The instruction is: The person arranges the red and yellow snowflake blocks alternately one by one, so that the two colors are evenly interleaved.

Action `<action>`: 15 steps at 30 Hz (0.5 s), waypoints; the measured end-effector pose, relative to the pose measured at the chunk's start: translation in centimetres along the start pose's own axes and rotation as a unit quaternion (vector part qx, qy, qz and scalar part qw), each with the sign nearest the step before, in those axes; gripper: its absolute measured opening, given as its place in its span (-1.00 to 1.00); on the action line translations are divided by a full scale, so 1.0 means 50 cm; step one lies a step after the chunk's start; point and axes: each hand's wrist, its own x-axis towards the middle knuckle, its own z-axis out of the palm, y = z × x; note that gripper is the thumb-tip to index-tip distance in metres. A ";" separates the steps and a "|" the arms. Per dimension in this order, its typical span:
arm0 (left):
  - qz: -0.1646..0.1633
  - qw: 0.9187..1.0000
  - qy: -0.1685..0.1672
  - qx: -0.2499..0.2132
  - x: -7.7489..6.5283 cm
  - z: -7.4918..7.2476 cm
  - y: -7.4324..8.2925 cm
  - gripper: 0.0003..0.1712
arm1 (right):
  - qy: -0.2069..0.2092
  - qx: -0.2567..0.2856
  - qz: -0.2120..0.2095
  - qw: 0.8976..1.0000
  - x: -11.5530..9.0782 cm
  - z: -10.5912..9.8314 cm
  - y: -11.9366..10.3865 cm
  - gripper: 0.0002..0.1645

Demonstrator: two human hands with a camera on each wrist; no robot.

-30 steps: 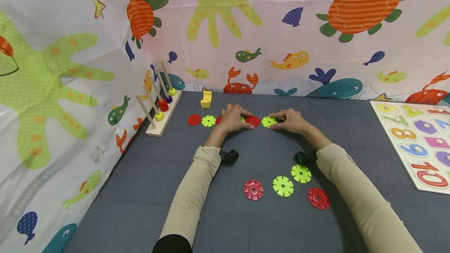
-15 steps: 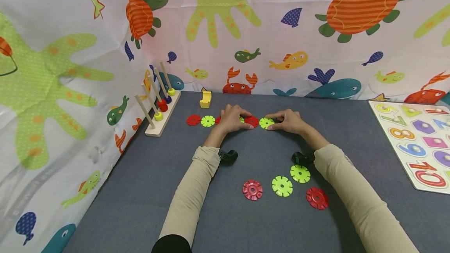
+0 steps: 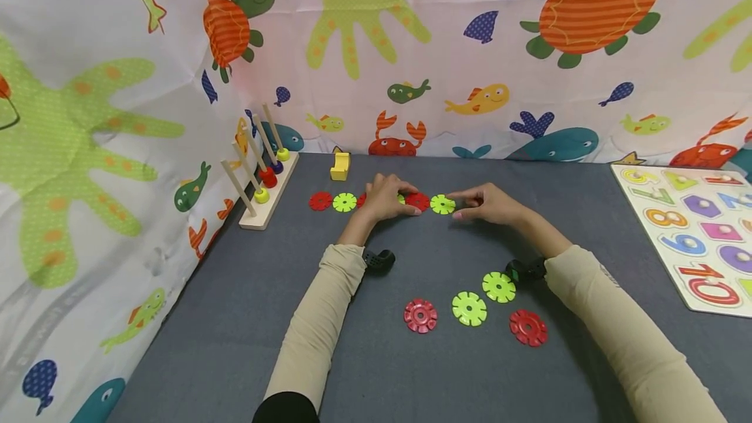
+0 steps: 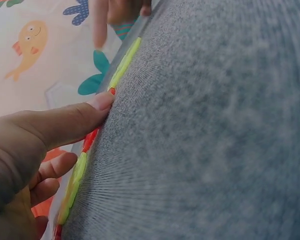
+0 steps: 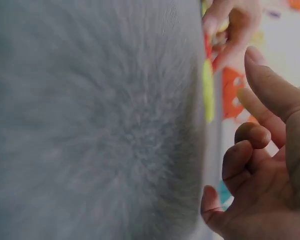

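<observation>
A row of flat, notched plastic discs lies across the far part of the table. My left hand (image 3: pixel 384 200) pinches a red notched disc (image 3: pixel 418 202) between thumb and index finger and covers part of the row. In the left wrist view, the thumb touches that disc's edge. A yellow-green notched disc (image 3: pixel 442 204) lies beside the red one, at the row's right end. My right hand (image 3: pixel 490 204) is just right of this disc, thumb and index finger apart. The right wrist view has a gap between the fingers and the yellow-green disc (image 5: pixel 208 92).
Nearer lie loose discs: red (image 3: pixel 420 316), yellow-green (image 3: pixel 469 309), yellow-green (image 3: pixel 499 287) and red (image 3: pixel 528 328). A wooden peg stand (image 3: pixel 264 204) with beads is at left, a yellow block (image 3: pixel 340 166) behind the row, a number puzzle board (image 3: pixel 687 234) at right.
My right hand slid the yellow-green disc left to meet the red one, then let go and drew back slightly right. The left hand stays on the red disc.
</observation>
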 end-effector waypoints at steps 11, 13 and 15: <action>0.050 0.999 -0.021 -0.002 0.024 0.008 0.038 -0.35 | -0.193 -0.068 -0.076 0.976 -0.131 0.102 -0.169 -0.45; 0.059 0.998 -0.025 -0.005 0.029 0.012 0.047 -0.36 | -0.210 -0.085 -0.102 0.969 -0.144 0.132 -0.189 -0.41; 0.066 0.997 -0.027 -0.006 0.033 0.016 0.054 -0.37 | -0.213 -0.121 -0.128 0.961 -0.152 0.157 -0.204 -0.36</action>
